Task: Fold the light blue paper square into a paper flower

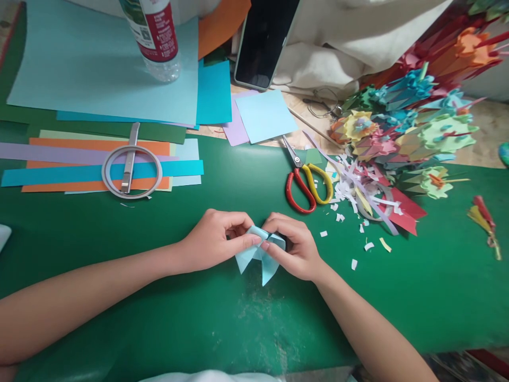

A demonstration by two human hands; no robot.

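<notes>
A light blue folded paper is held between both my hands, its pointed flaps hanging down over the green mat. My left hand pinches its upper left part between thumb and fingers. From the other side, my right hand grips the upper right part, its thumb close to the left thumb. Fingers cover the top of the folds. Beyond my right hand lie scissors with one red and one yellow handle, their blades partly open. A square of light blue paper rests farther back.
Paper strips lie at the left under a tape roll and a metal clip-like tool. A bottle stands on large blue sheets behind them. A phone leans at the back. Paper scraps and folded paper flowers crowd the right.
</notes>
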